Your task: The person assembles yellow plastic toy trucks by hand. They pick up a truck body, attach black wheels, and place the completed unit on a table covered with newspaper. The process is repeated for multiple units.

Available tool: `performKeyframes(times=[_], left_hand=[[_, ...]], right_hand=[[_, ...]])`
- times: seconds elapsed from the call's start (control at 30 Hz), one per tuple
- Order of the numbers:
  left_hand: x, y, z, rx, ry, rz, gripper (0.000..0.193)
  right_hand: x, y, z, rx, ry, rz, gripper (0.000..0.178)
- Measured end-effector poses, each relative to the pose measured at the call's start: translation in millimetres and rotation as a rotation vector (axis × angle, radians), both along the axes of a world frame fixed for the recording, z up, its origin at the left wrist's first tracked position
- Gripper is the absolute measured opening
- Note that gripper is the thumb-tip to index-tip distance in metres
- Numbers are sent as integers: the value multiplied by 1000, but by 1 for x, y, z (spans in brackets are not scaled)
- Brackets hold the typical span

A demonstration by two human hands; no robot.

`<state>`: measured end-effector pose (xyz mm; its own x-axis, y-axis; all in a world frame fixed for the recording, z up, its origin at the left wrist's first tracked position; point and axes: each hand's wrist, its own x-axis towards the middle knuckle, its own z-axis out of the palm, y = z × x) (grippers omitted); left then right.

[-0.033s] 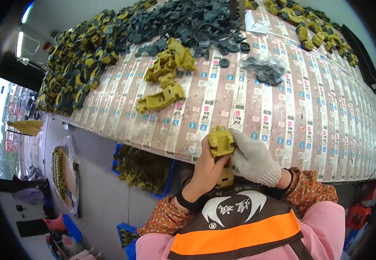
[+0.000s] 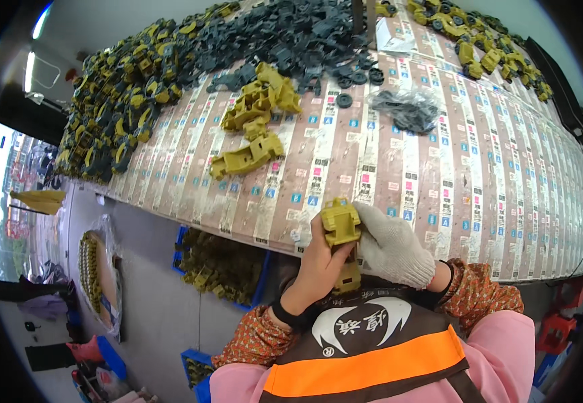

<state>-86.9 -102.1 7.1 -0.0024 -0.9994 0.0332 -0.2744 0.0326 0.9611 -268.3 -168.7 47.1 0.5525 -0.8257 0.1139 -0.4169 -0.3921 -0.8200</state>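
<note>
My left hand [image 2: 315, 269], bare, and my right hand [image 2: 392, 250], in a white knit glove, meet close to my chest at the near edge of the table [image 2: 479, 195]. Together they grip an olive-yellow plastic toy part [image 2: 340, 225], held upright; its lower end [image 2: 349, 277] shows below my fingers. The left hand wraps it from the left and below, and the gloved right hand presses on its right side. A small heap of the same olive parts [image 2: 254, 114] lies further up the table, out of reach of both hands.
The table carries a striped printed sheet. On it lie a big pile of dark grey parts [image 2: 285, 33], yellow-and-dark pieces [image 2: 117, 107] at left, more yellow pieces [image 2: 486, 50] far right, and a clear bag of black parts [image 2: 406, 107]. A blue bin of olive parts [image 2: 221, 265] sits below.
</note>
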Motion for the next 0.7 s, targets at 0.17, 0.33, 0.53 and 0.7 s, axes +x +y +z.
performKeyframes(times=[0.17,0.33,0.53,0.7], left_hand=[[0,-4,-12,23,122,-75,64],[1,-4,-20,3,115,-92,66],[6,-7,-22,139,383,-19,61],[25,-21,-9,195,692,111,56]], right_hand=[[1,-5,13,6,223,-5,46],[0,-6,4,-79,138,-5,37],[9,-48,5,126,208,112,25],[38,-161,-17,-321,239,-59,27]])
